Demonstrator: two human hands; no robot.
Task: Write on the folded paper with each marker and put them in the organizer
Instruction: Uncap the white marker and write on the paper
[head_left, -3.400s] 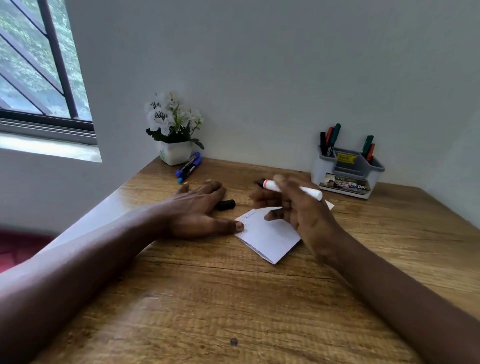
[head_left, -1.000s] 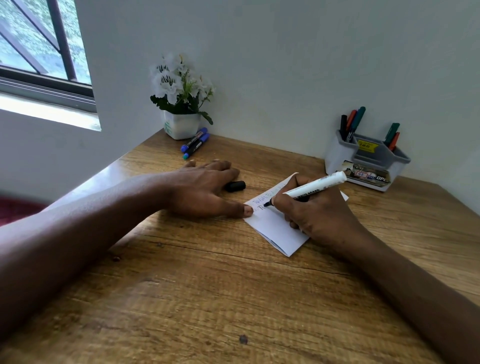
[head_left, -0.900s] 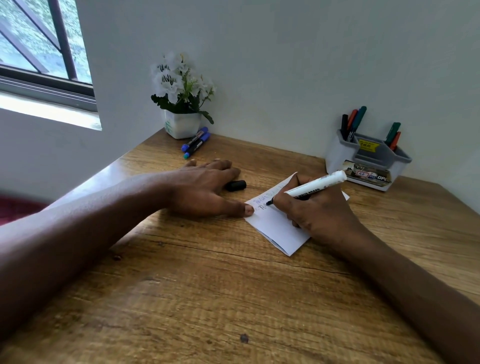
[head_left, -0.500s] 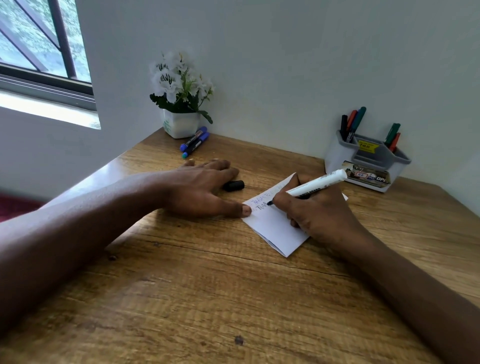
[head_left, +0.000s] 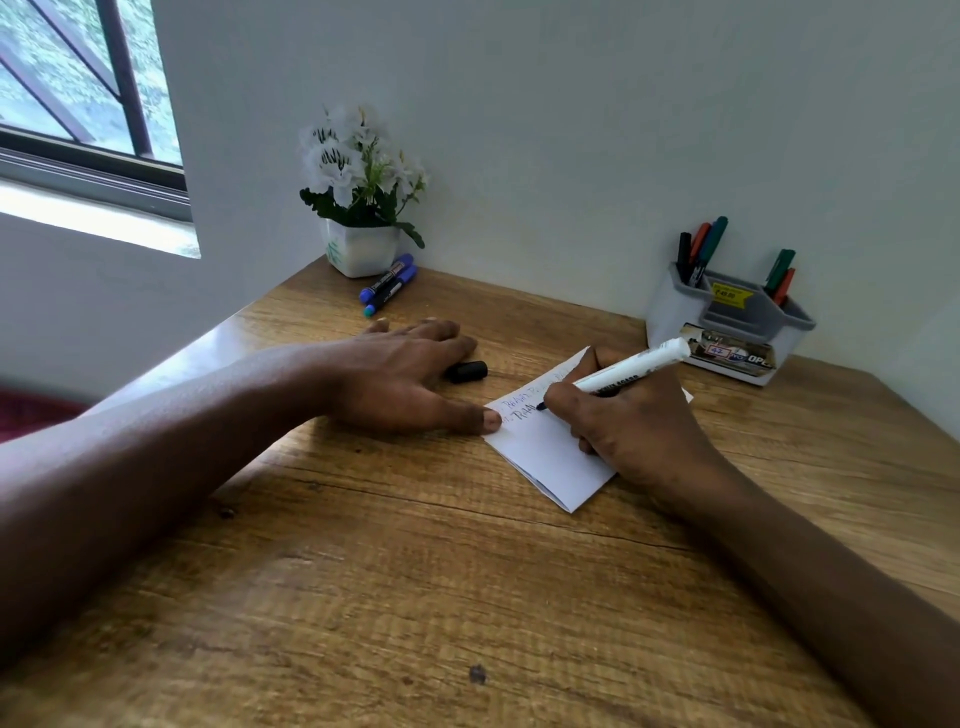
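White folded paper (head_left: 545, 452) with two scrawled lines, right hand (head_left: 631, 426) gripping white marker (head_left: 631, 368), left hand (head_left: 400, 374) flat.

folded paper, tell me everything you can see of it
The folded paper is white, layered edges showing along its near side. It lies flat, skewed, on the wooden table, two lines of handwriting near its far-left edge. The thumb of the left hand presses its left corner; the right hand rests on it, white marker tip touching.
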